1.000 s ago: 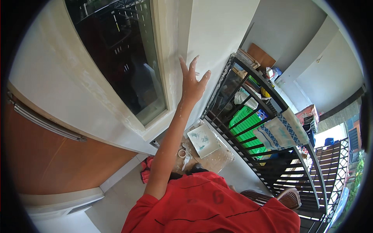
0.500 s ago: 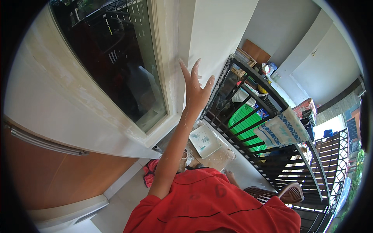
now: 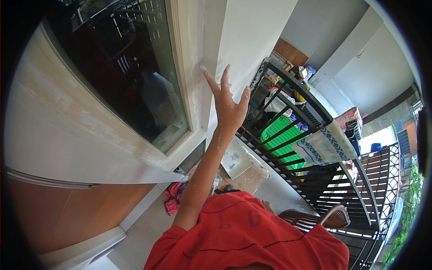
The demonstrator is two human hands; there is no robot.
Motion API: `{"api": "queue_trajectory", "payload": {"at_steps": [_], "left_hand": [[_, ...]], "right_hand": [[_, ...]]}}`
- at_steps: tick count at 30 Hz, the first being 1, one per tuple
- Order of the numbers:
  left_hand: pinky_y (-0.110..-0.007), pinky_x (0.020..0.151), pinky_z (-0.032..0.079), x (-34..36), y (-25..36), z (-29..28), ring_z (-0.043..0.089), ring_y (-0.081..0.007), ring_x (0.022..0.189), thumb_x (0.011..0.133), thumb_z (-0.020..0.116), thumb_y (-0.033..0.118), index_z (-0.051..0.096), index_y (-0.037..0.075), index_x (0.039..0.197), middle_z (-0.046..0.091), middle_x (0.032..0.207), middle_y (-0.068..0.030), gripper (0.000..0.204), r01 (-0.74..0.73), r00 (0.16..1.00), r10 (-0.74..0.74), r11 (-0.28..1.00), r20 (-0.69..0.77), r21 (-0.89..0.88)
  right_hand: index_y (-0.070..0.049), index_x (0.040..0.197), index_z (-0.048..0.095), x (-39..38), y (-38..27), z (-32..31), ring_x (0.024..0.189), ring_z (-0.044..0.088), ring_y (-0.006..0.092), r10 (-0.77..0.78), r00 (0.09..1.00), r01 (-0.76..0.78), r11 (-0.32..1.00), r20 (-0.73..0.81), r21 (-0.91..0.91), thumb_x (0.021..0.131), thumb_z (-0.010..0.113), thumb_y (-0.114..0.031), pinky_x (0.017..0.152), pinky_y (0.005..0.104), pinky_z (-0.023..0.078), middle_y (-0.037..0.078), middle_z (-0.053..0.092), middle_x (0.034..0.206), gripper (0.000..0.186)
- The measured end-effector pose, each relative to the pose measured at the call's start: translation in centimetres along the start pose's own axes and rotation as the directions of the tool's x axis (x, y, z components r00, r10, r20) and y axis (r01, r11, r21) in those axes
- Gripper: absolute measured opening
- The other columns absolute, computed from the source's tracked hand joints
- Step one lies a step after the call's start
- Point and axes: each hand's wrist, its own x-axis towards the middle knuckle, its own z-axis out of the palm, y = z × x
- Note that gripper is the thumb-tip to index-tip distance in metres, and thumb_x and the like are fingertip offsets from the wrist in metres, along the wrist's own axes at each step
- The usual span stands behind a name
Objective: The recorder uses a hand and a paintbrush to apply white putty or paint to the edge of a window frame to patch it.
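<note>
Fingers of the person's left hand (image 3: 230, 108) are spreading slightly wider than half a second ago, and the paint-speckled left forearm (image 3: 209, 162) is now covering more of the white rectangular tray (image 3: 236, 162) with blue-green smears. Palm empty, the hand is reaching up before the corner of the smooth white wall (image 3: 252, 31), between the cream window frame (image 3: 182, 67) and the black metal railing (image 3: 288, 84); whether the fingertips are touching the wall, I cannot tell. Below, the tray is resting on a stained brown cardboard sheet (image 3: 258, 180), toward its far edge, near the floor's railing-side edge. A crumpled pink-and-dark cloth (image 3: 173, 198) is lying on the floor by the brown door's lower corner. Over the railing, a beige towel with blue patterning (image 3: 326, 144) is hanging; behind the bars, a bright green ribbed plastic container (image 3: 283, 135) is showing. A brown slatted chair (image 3: 335, 216) is standing beside the railing.
</note>
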Motion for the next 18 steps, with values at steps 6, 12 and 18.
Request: {"api": "queue_trajectory", "payload": {"at_steps": [6, 12, 18], "left_hand": [[-0.026, 0.062, 0.039, -2.7, 0.1, -0.1, 0.05, -0.0172, 0.078, 0.071, 0.068, 0.005, 0.052, 0.007, 0.106, 0.036, 0.125, -0.0171, 0.039, -0.162, 0.894, 0.201, 0.978, -0.401, 0.131], [-0.024, 0.056, 0.042, -8.9, -3.4, -3.2, 0.056, -0.0154, 0.064, 0.07, 0.066, -0.003, 0.059, 0.001, 0.08, 0.062, 0.076, -0.0074, 0.013, -0.155, 0.957, 0.156, 0.988, -0.245, 0.023], [-0.025, 0.058, 0.047, -12.8, -4.2, -6.7, 0.061, -0.0165, 0.065, 0.07, 0.066, -0.002, 0.065, 0.004, 0.078, 0.064, 0.075, -0.0075, 0.01, 0.049, 0.989, -0.042, 0.998, -0.145, 0.049]], "right_hand": [[-0.004, 0.096, 0.059, 2.9, 2.1, 1.5, 0.061, 0.057, 0.0226, -0.005, 1.0, 0.005, 0.997, 0.006, 0.08, 0.085, 0.038, -0.039, 0.057, 0.0364, 0.046, 0.012, 0.057, 0.068, 0.042], [-0.006, 0.096, 0.06, 2.9, -0.3, 1.8, 0.059, 0.058, 0.024, -0.212, 0.975, 0.204, 0.972, -0.063, -0.115, 0.085, 0.039, -0.04, 0.056, 0.0363, 0.047, 0.012, 0.059, 0.07, 0.041], [-0.009, 0.097, 0.061, 1.6, -1.9, 3.0, 0.061, 0.059, 0.0259, -0.058, 0.994, 0.049, 0.995, -0.097, -0.09, 0.086, 0.037, -0.038, 0.061, 0.0383, 0.047, 0.014, 0.06, 0.073, 0.039]]}}
